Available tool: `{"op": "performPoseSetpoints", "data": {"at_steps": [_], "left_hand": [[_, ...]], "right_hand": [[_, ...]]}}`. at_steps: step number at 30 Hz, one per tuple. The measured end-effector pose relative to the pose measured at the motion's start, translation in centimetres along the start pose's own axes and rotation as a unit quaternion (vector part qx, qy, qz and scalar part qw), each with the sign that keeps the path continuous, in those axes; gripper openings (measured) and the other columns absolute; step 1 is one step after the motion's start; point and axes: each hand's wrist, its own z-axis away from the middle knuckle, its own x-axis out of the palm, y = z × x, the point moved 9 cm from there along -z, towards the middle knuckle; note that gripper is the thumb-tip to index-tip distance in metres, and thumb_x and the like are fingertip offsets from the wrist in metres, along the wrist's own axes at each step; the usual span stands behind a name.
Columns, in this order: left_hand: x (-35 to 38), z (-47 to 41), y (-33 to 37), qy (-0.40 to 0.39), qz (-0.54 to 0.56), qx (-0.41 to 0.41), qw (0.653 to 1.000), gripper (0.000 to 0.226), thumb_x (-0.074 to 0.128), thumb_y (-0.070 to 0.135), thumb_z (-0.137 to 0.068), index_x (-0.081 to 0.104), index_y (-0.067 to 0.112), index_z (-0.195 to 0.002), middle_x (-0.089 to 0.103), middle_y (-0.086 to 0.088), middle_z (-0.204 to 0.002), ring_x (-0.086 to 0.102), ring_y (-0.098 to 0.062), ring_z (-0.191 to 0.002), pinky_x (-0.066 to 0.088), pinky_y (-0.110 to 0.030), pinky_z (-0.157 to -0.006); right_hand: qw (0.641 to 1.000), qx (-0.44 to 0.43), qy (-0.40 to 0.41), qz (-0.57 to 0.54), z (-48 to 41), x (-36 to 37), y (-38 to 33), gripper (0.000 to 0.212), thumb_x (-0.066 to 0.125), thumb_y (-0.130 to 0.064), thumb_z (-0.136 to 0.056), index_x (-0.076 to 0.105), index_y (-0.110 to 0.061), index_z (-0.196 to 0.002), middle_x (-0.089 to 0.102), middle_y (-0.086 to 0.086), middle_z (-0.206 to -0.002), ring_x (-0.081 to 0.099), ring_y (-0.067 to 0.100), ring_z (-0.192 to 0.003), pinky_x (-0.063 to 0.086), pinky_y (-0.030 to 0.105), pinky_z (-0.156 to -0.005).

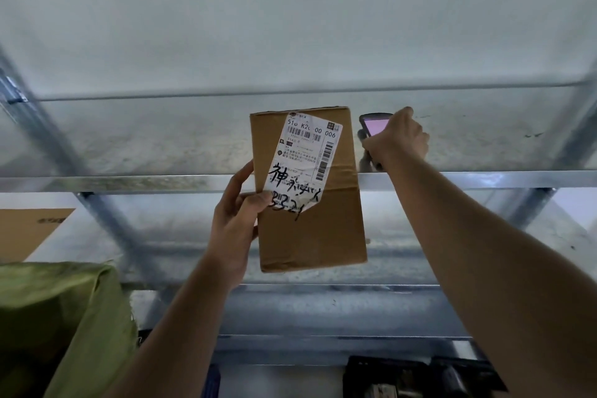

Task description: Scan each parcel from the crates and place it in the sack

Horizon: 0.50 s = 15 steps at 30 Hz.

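Note:
My left hand (237,220) grips a brown cardboard parcel (318,229) by its left edge and holds it upright in front of a metal shelf. A white shipping label (303,160) with barcodes and black handwriting faces me, and my thumb lies over its lower corner. To the right of the parcel, my right hand (395,140) holds a dark handheld scanner (371,124) with a lit pinkish screen at the shelf's front edge. The green sack (64,317) sits at the lower left, its mouth partly in view.
A galvanised metal shelf rail (129,182) runs across the middle, with diagonal braces on both sides. A flat cardboard piece (29,229) lies on the left of the shelf. Dark crates (403,375) sit at the bottom right under the shelf.

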Motion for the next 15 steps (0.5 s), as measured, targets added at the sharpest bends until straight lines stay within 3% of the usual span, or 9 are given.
{"op": "performPoseSetpoints", "data": {"at_steps": [3, 5, 7, 8, 10, 12, 15], "left_hand": [[-0.2, 0.3, 0.4, 0.009, 0.0, -0.003, 1.0, 0.058, 0.066, 0.026, -0.088, 0.058, 0.033, -0.144, 0.079, -0.005, -0.117, 0.076, -0.027, -0.107, 0.062, -0.043, -0.079], [-0.4, 0.4, 0.7, 0.021, -0.004, -0.002, 1.0, 0.048, 0.066, 0.02, -0.098, 0.059, 0.037, -0.143, 0.08, -0.001, -0.114, 0.077, -0.023, -0.105, 0.06, -0.034, -0.073], [-0.5, 0.6, 1.1, 0.031, -0.009, -0.001, 0.999, 0.044, 0.058, 0.016, -0.105, 0.058, 0.038, -0.144, 0.08, 0.003, -0.115, 0.076, -0.021, -0.107, 0.058, -0.035, -0.076], [-0.5, 0.7, 1.3, 0.036, -0.008, -0.001, 0.999, 0.045, 0.056, 0.016, -0.106, 0.057, 0.037, -0.145, 0.08, 0.004, -0.116, 0.076, -0.021, -0.108, 0.058, -0.037, -0.078], [-0.6, 0.9, 1.7, 0.042, -0.004, -0.001, 0.999, 0.045, 0.057, 0.017, -0.106, 0.056, 0.037, -0.147, 0.079, 0.004, -0.117, 0.076, -0.021, -0.107, 0.057, -0.039, -0.079], [-0.6, 1.1, 2.0, 0.047, 0.002, -0.005, 0.999, 0.046, 0.059, 0.019, -0.105, 0.055, 0.038, -0.146, 0.08, 0.005, -0.115, 0.076, -0.018, -0.104, 0.056, -0.038, -0.078], [-0.4, 1.5, 2.2, 0.053, 0.009, -0.015, 0.998, 0.047, 0.062, 0.02, -0.103, 0.057, 0.041, -0.144, 0.081, 0.007, -0.111, 0.077, -0.017, -0.102, 0.057, -0.037, -0.077]], "right_hand": [[0.996, 0.027, -0.016, -0.084, 0.6, -1.2, 0.9, 0.078, 0.094, -0.029, -0.076, 0.047, -0.008, -0.134, 0.064, 0.014, -0.123, 0.062, 0.039, -0.119, 0.053, 0.041, -0.087], [0.981, 0.045, -0.033, -0.187, 1.7, -2.6, 1.3, 0.069, 0.093, -0.027, -0.077, 0.052, -0.007, -0.129, 0.062, 0.009, -0.109, 0.065, 0.035, -0.103, 0.059, 0.041, -0.073], [0.956, 0.062, -0.066, -0.279, 3.3, -3.9, 1.2, 0.063, 0.093, -0.026, -0.078, 0.052, -0.009, -0.124, 0.057, 0.007, -0.104, 0.062, 0.029, -0.092, 0.058, 0.037, -0.062], [0.943, 0.067, -0.085, -0.314, 4.2, -4.5, 1.1, 0.064, 0.094, -0.028, -0.077, 0.053, -0.011, -0.124, 0.059, 0.008, -0.107, 0.063, 0.028, -0.093, 0.062, 0.038, -0.065], [0.913, 0.069, -0.113, -0.385, 5.7, -5.6, 0.7, 0.065, 0.096, -0.029, -0.075, 0.057, -0.011, -0.125, 0.067, 0.01, -0.114, 0.069, 0.026, -0.097, 0.067, 0.042, -0.078], [0.87, 0.078, -0.148, -0.463, 7.3, -6.4, 0.4, 0.057, 0.096, -0.027, -0.077, 0.062, -0.01, -0.119, 0.072, 0.01, -0.113, 0.073, 0.025, -0.098, 0.068, 0.043, -0.082], [0.801, 0.105, -0.222, -0.545, 10.4, -6.5, 0.0, 0.04, 0.093, -0.029, -0.082, 0.069, -0.013, -0.11, 0.075, 0.008, -0.096, 0.074, 0.021, -0.075, 0.065, 0.032, -0.069]]}}
